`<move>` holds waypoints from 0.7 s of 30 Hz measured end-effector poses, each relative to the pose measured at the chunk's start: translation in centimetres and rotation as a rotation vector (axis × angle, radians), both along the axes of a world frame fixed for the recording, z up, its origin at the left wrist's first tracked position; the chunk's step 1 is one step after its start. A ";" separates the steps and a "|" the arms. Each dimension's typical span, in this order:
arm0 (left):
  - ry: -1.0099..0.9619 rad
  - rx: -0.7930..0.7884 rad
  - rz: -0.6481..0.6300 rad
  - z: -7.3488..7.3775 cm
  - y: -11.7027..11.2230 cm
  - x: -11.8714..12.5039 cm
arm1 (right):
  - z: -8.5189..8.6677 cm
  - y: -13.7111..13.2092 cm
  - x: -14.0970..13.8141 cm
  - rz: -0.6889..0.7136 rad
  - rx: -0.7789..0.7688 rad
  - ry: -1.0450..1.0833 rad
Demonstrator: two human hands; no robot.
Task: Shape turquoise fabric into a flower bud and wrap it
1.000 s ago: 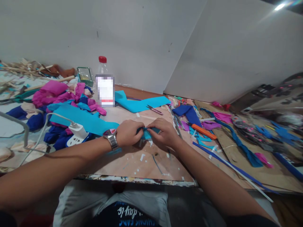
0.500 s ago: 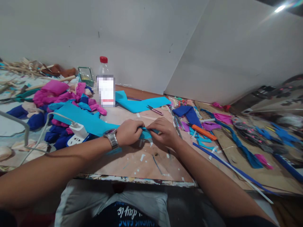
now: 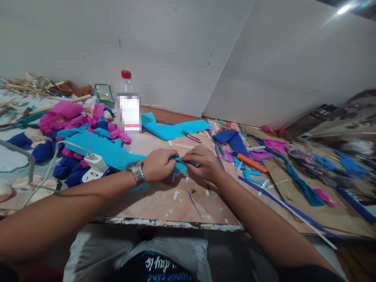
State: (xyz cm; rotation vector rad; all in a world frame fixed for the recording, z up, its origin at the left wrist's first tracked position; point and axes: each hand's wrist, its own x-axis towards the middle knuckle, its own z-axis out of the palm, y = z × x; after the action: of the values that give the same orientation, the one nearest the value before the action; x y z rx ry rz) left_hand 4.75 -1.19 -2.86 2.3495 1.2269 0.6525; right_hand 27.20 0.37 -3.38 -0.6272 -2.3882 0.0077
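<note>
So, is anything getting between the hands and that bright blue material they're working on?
Nothing visible: the left hand and right hand both pinch the blue material directly; the pink-handled snips lie beyond them.

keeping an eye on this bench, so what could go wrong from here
The blue strip, pinched between the fingers of the left hand and right hand, might slip or fold unevenly. The left forearm appears close to the white cable and could snag it, perhaps tugging the white plug. The snips lie beyond the hands and might nick a reaching finger.
</note>
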 end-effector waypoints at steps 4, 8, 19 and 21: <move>-0.004 0.036 0.010 -0.3 0.0 0.1 | 0.0 -0.1 -0.1 -0.026 0.011 0.016; -0.032 0.058 0.029 -0.6 0.2 0.1 | 0.0 -0.2 -0.2 -0.047 -0.010 0.031; -0.067 0.107 -0.002 -0.9 0.1 0.1 | 0.2 -0.3 -0.3 -0.071 0.001 0.054; -0.060 0.115 0.008 -0.9 0.2 0.1 | 0.2 -0.2 -0.3 -0.076 -0.005 0.047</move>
State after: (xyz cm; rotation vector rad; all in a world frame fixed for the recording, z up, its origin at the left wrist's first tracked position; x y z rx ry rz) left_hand 4.86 -1.00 -3.76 2.3999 1.2024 0.8107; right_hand 26.88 0.13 -3.21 -0.7116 -2.3188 -0.0048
